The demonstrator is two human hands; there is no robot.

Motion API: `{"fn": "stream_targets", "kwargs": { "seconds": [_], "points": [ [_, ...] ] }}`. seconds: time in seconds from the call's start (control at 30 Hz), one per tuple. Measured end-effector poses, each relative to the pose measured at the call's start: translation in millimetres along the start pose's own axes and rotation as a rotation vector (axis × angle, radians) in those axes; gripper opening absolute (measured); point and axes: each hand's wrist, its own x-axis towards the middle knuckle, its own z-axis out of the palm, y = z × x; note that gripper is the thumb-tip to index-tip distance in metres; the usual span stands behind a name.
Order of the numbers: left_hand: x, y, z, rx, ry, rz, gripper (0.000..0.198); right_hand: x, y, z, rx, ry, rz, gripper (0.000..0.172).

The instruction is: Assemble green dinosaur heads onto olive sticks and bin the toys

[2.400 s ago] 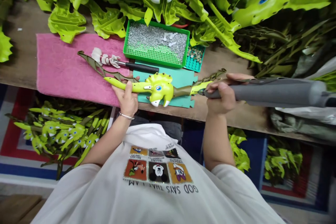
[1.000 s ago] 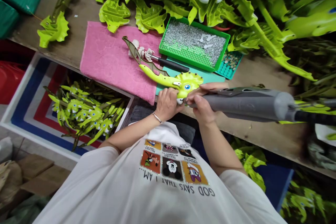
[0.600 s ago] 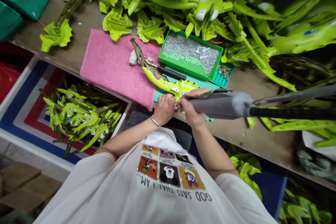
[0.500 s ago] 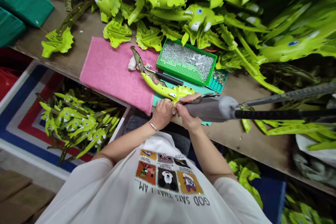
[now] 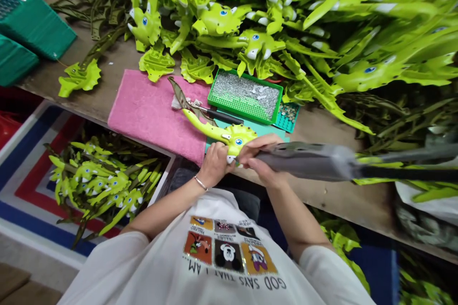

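My left hand (image 5: 215, 162) grips a yellow-green plastic dinosaur toy (image 5: 239, 134) by its snout end, near the bench's front edge. Its blue eye faces up, and its long curved part points to the upper left. My right hand (image 5: 263, 157) is wrapped round the front of a grey electric screwdriver (image 5: 307, 161), which lies sideways and trails a dark cord to the right. The driver's front end is at the toy's snout; fingers cover the tip. Just beyond the toy lie an olive plastic piece (image 5: 178, 91) and a black-handled tool (image 5: 226, 116).
A green tray of screws (image 5: 246, 118) stands behind the toy, beside a teal tray (image 5: 288, 116) of small parts. A pink cloth (image 5: 143, 119) lies left. Toy halves (image 5: 257, 43) are heaped at the back. A striped bin (image 5: 32, 190) holds more toys.
The screwdriver has swung slightly, and its rear end is lower in view. The toy's head shows more between my hands, its eye now visible. The whole view has shifted a little.
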Motion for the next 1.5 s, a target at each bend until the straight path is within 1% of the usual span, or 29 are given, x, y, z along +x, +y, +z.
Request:
{"fn": "stream_targets", "kwargs": {
  "seconds": [0.07, 0.1, 0.13, 0.2, 0.27, 0.33, 0.4, 0.43, 0.47, 0.53, 0.57, 0.67, 0.7, 0.77, 0.8, 0.87, 0.93, 1.0, 1.1, 1.2, 1.27, 1.33, 1.4, 1.5],
  "points": [
    [-3, -10, -16.0, -0.036, 0.037, 0.011, 0.027, 15, -11, -8, 0.032, 0.014, -0.119, 0.029],
    [-4, -15, -25.0, -0.052, 0.034, 0.011, 0.028, 24, -13, -13, 0.029, 0.068, -0.170, 0.029],
    [-6, -19, -34.3, -0.062, 0.012, 0.011, 0.029, 34, -13, -18, 0.014, 0.158, -0.202, 0.029],
    [-7, -24, -53.0, -0.036, -0.071, 0.002, 0.030, 53, -8, -29, -0.032, 0.359, -0.223, 0.031],
    [-4, -23, -70.4, 0.038, -0.139, -0.014, 0.033, 71, 2, -37, -0.072, 0.498, -0.210, 0.035],
    [9, -19, -84.1, 0.081, -0.123, -0.010, 0.032, 82, 12, -43, -0.093, 0.562, -0.187, 0.037],
    [34, -15, -91.0, 0.069, -0.072, 0.039, 0.026, 88, 18, -47, -0.101, 0.594, -0.171, 0.037],
    [50, -15, -91.1, 0.054, -0.071, 0.088, 0.026, 89, 19, -49, -0.103, 0.607, -0.167, 0.037],
    [69, -16, -88.4, 0.037, -0.105, 0.149, 0.027, 89, 19, -51, -0.107, 0.615, -0.163, 0.037],
    [109, -19, -74.5, -0.005, -0.268, 0.297, 0.031, 85, 17, -58, -0.118, 0.626, -0.160, 0.036],
    [129, -21, -63.8, -0.031, -0.366, 0.351, 0.033, 82, 14, -61, -0.125, 0.635, -0.161, 0.035],
    [178, -19, -23.9, -0.076, -0.617, 0.424, 0.040, 71, 5, -73, -0.138, 0.676, -0.169, 0.032],
    [190, -15, -11.0, -0.075, -0.688, 0.445, 0.042, 67, 2, -76, -0.138, 0.689, -0.172, 0.031],
    [205, -5, 9.8, -0.041, -0.814, 0.463, 0.050, 61, -3, -82, -0.140, 0.715, -0.197, 0.027],
    [210, 0, 16.9, -0.020, -0.871, 0.461, 0.055, 59, -4, -84, -0.144, 0.727, -0.217, 0.025],
    [214, 6, 24.3, 0.003, -0.973, 0.439, 0.066, 56, -6, -86, -0.156, 0.736, -0.269, 0.020],
    [214, 4, 23.2, -0.016, -1.043, 0.413, 0.073, 56, -7, -87, -0.159, 0.723, -0.315, 0.017],
    [213, -7, 15.6, -0.033, -1.069, 0.376, 0.075, 57, -6, -86, -0.148, 0.702, -0.330, 0.016],
    [215, -35, -2.4, 0.002, -1.089, 0.349, 0.075, 60, -4, -85, -0.124, 0.663, -0.294, 0.019],
    [221, -65, -21.5, 0.096, -1.094, 0.338, 0.078, 63, -2, -84, -0.106, 0.644, -0.252, 0.024],
    [224, -76, -31.9, 0.154, -1.080, 0.305, 0.080, 67, 0, -81, -0.110, 0.641, -0.214, 0.027],
    [223, -79, -39.2, 0.163, -1.065, 0.288, 0.079, 73, 3, -77, -0.111, 0.623, -0.168, 0.029],
    [219, -76, -43.7, 0.133, -1.069, 0.308, 0.075, 83, 10, -71, -0.092, 0.592, -0.139, 0.032],
    [210, -74, -48.5, 0.147, -1.073, 0.347, 0.074, 105, 26, -61, -0.060, 0.555, -0.142, 0.036]
  ]
}}
